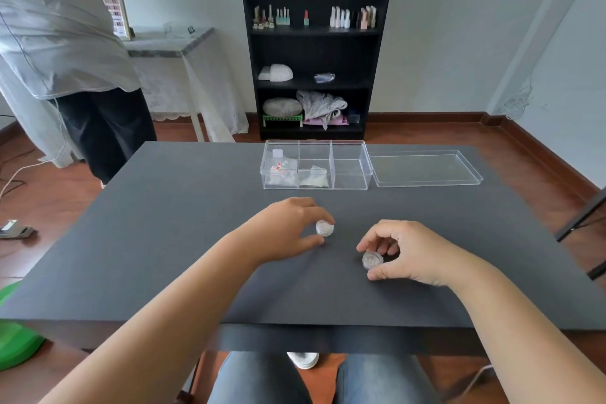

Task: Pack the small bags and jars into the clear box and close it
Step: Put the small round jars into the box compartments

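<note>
the clear box (347, 174) sat open at the far side of the dark table (164, 239), split into three compartments; the left one already held a small bag (279, 170) with red and white bits in it, the middle one held another small bag (313, 178), pale and crumpled, and the right compartment looked empty as far as i could see through the walls; the lid (426, 169) lay flat on the table just beside the box on its right, so closing was not yet done; nearer to me, two small jars remained outside the box, well apart from it; my left hand (285, 229) had its thumb and fingers pinched around the first jar (324, 228), which seemed to rest on the table or just above it, i could not tell which; my right hand (406, 251) was closed around the second jar (372, 260), tilted so that its clear top faced me; i judged the bags packed and the jars as the step in hand, so roughly half the work was behind me; what was left, by my reading, was to carry both jars across to the box, most likely into the empty right compartment, then fetch the lid and seat it on top; a black shelf (316, 52) stood beyond the table and another person (65, 43) stood off to the left, neither touching my work.
</note>
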Demonstrator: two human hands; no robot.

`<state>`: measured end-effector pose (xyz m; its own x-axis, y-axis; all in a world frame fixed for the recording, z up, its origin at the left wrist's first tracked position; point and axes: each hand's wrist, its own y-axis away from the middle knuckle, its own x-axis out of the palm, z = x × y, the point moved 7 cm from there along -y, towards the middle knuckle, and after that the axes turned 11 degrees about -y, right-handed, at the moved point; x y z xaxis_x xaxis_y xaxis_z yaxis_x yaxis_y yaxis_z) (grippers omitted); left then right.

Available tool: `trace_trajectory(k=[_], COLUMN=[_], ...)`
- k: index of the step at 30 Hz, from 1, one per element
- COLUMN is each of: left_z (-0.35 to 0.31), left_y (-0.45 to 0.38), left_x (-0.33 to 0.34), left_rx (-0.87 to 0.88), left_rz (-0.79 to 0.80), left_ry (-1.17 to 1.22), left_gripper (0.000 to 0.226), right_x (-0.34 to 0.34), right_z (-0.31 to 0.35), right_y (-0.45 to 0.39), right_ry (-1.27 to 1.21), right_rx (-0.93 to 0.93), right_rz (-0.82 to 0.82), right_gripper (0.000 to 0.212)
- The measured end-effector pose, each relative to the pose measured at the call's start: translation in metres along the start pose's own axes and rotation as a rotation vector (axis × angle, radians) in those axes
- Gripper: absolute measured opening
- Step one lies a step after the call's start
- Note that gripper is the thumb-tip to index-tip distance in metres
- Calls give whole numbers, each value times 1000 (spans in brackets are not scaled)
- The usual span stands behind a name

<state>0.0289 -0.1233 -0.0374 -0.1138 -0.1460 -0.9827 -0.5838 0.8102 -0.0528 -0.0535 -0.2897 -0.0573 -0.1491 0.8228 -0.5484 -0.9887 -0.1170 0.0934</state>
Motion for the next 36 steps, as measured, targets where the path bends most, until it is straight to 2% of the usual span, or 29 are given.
trace_trajectory(k=[5, 8, 12, 15, 18, 26, 30, 36], left_z=[-5, -8, -5, 5, 13, 28, 34, 38], left_y=[-4, -8, -17, -31, -56, -120, -130, -127], left_x=[3, 1, -13, -27, -41, -55, -46, -41], left_rx=[-16, -2, 21, -16, -62, -237, -261, -272], left_rz=[7, -16, -109, -188, -255, -312, -295, -297], left_ry=[48, 100, 156, 160, 155, 140, 83, 120], left_gripper=[22, 25, 32, 33, 34, 28, 25, 22], right_x=[-10, -20, -45, -74, -95, -104, -99, -91], right_z=[-2, -4, 2, 11, 18, 25, 21, 14], right_y=[0, -4, -19, -41, -68, -130, -146, -159], right_ry=[-12, -53, -82, -86, -30, 153, 269, 433], right_rx=[-21, -31, -91, -132, -121, -71, -16, 109], right_rz=[-87, -153, -278, -413, -463, -327, -215, -39], right_gripper=[34, 30, 22, 18, 13, 18, 20, 18])
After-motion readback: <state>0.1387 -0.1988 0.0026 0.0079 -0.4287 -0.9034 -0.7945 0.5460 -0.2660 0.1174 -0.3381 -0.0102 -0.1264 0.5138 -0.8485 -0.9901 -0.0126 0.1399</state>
